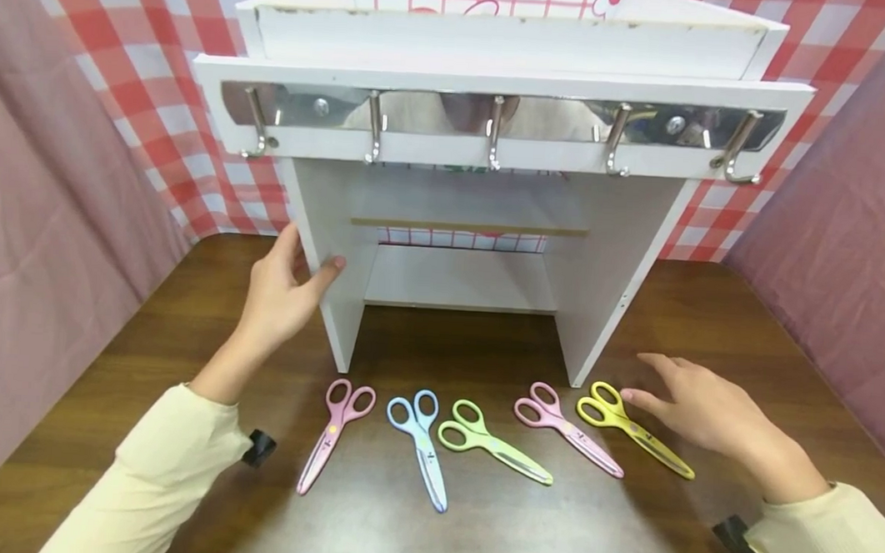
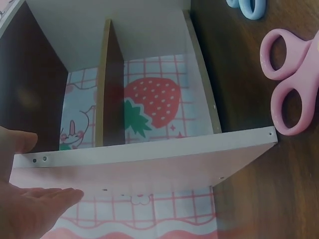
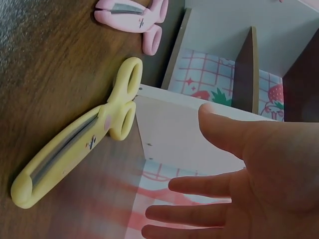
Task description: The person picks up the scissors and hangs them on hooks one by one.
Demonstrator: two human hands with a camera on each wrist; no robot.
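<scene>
1. Left hand (image 1: 280,293) is straddling the left side panel (image 1: 336,229) of a white shelf unit (image 1: 434,151), thumb pointing over the inner side, fingers extending straight along the outer side. It is not clenching; whether skin is touching the panel, cannot tell.
2. Right hand (image 1: 706,405) is hovering beside the yellow scissors (image 1: 630,426), fingers spreading, grasping nothing. In the right wrist view the thumb is pointing toward the unit, apart from the scissors.
3. Shelf unit is standing upright on the brown table (image 1: 534,540); its front rail is carrying a metal strip (image 1: 421,112) with five hooks.
4. Five scissors are lying before the unit, handles facing it. Left to right: left pink pair (image 1: 332,429), blue pair (image 1: 421,438), green pair (image 1: 482,441), right pink pair (image 1: 562,425), yellow.
5. Red-and-white checked cloth (image 1: 168,70) is hanging behind.
</scene>
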